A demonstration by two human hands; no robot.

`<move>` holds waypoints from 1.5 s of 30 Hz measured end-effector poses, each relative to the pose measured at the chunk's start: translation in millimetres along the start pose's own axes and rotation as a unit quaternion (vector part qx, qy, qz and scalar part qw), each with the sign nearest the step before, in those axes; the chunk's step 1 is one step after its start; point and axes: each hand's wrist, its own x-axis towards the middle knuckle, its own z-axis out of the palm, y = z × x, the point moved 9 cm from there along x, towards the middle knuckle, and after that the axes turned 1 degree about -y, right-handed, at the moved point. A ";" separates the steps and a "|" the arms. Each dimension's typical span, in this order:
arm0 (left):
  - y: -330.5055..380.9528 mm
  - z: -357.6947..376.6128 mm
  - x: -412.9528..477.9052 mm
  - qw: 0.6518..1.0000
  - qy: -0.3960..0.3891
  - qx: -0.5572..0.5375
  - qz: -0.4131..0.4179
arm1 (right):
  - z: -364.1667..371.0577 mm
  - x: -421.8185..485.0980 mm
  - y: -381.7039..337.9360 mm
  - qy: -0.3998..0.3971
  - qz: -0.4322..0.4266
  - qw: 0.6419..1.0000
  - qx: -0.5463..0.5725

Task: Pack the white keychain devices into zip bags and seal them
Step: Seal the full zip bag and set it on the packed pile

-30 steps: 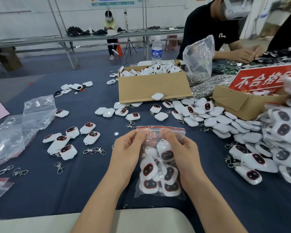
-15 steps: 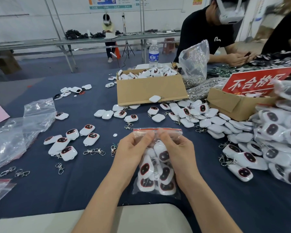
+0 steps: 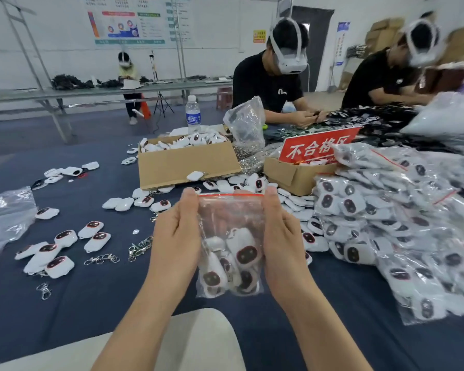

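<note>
A clear zip bag (image 3: pixel 229 218) with a red strip along its top hangs upright above the blue table, with several white keychain devices (image 3: pixel 232 263) heaped in its lower half. My left hand (image 3: pixel 176 236) pinches the bag's top left corner. My right hand (image 3: pixel 280 236) pinches the top right corner. The red strip is stretched straight between my thumbs. Loose white devices (image 3: pixel 62 250) lie on the cloth to the left, and more (image 3: pixel 145 200) lie just beyond the bag.
A pile of filled bags (image 3: pixel 402 226) covers the right side. Two cardboard boxes (image 3: pixel 185 164) (image 3: pixel 292 172) stand behind, the right one with a red sign (image 3: pixel 316 145). Loose metal clips (image 3: pixel 140 247), empty plastic bags (image 3: pixel 6 218) at left, a water bottle (image 3: pixel 193 115), and people across the table.
The bag has been lifted off the table and held upright. My hands slid apart from the middle of the strip to its two corners. The view tilted upward.
</note>
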 end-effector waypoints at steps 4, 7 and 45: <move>13.7 32.7 1.4 0.996 0.018 -0.074 -0.044 | -13.3 -23.1 -3.2 -0.152 -0.008 0.987 -0.053; 22.1 71.3 3.8 0.986 0.008 -0.143 -0.082 | -37.7 -34.4 9.5 -0.160 0.027 0.983 -0.081; -89.9 -232.8 -31.9 0.954 0.125 0.188 -0.198 | 267.5 -30.2 118.4 -0.220 0.118 0.962 -0.113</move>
